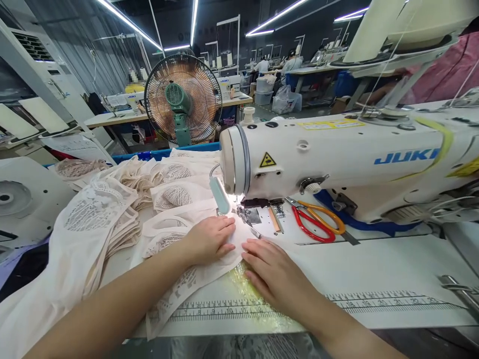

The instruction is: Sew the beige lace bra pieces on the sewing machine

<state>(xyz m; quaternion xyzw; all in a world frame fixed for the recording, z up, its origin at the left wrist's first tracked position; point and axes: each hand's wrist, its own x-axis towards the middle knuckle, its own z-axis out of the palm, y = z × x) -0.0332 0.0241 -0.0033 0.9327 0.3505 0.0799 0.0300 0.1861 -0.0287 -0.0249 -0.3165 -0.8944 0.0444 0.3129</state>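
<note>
Cream bra fabric with lace cups (pixel 175 219) lies under the needle area of a white JUKI sewing machine (pixel 288 159). My left hand (pixel 211 239) rests palm down on this fabric, fingers laid flat just in front of the presser foot. To its right, my right hand (pixel 271 269) touches the fabric's edge with loosely bent, slightly parted fingertips. Shiny, yellowish clear material (pixel 243 284) runs beneath the fabric edge and down over the table front, beside my right thumb. The needle tip itself is lost in the lamp's glare.
Red-handled scissors (pixel 314 227) with an orange second handle lie right of the needle plate. Stacked bra pieces (pixel 119 224) fill the left side. A ruler strip (pixel 224 310) follows the table's front edge. Beyond stand a fan (pixel 183 99) and people at other machines.
</note>
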